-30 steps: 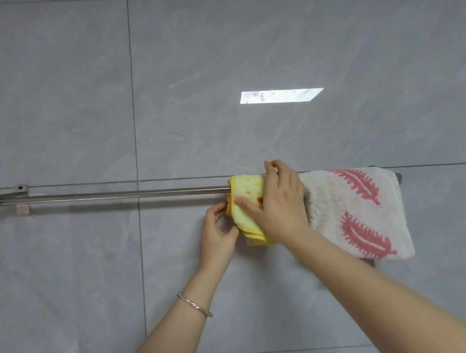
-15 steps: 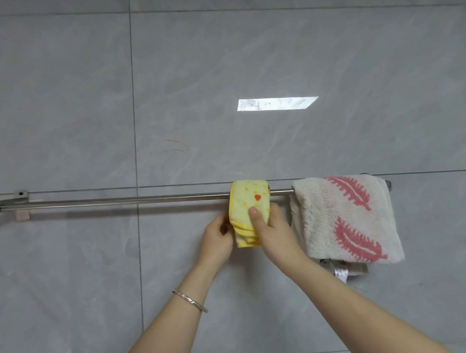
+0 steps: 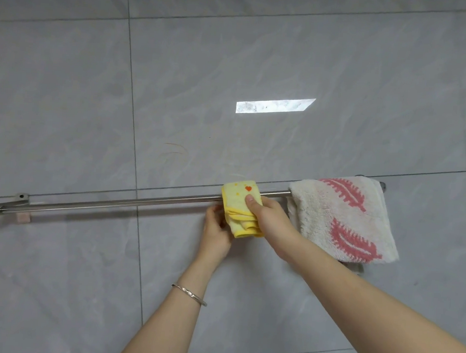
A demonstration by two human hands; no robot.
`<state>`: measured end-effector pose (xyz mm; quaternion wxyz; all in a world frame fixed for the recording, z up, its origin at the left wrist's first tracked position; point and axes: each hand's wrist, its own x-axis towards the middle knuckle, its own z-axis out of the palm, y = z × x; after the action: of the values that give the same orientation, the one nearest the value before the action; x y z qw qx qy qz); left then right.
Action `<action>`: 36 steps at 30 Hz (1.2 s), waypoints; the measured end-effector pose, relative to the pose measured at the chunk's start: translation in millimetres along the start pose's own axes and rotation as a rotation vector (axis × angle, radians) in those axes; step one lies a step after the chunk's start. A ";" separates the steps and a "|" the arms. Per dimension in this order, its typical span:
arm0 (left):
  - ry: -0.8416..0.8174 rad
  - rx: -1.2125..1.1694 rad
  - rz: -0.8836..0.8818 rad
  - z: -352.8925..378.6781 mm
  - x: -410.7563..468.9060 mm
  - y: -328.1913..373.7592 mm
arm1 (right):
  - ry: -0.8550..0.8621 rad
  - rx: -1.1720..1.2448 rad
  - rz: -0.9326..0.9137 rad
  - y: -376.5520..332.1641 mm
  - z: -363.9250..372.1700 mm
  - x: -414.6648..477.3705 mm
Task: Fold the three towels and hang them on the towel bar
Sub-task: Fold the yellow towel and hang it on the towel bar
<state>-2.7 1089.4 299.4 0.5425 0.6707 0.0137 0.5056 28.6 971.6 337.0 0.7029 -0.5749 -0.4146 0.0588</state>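
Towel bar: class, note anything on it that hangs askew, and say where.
The white towel with pink feathers, at the right end of the towel bar, hangs skewed: its lower edge slants. The yellow towel is only slightly tilted.

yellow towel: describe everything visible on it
The yellow towel is small, soft cloth with an orange heart and dots, folded into several layers and draped over the towel bar, apart from the white towel to its right. The right hand pinches its front with the thumb; the left hand holds its lower left edge.
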 end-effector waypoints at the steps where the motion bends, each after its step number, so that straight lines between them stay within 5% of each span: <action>1: 0.015 0.024 -0.002 -2.8 0.4 -1.3 | 0.003 0.001 -0.003 0.8 -0.6 -0.7; 27: 0.106 0.033 -0.064 -6.3 -28.8 19.9 | 0.108 -0.119 -0.008 16.6 -1.9 -24.8; 36: 0.257 -0.005 -0.099 -0.6 -38.5 45.2 | 0.184 -0.115 -0.056 3.6 -12.7 -33.8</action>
<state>-45.9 1049.5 307.3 0.5621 0.5978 0.1151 0.5598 16.4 944.3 316.6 0.7052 -0.6055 -0.3668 -0.0379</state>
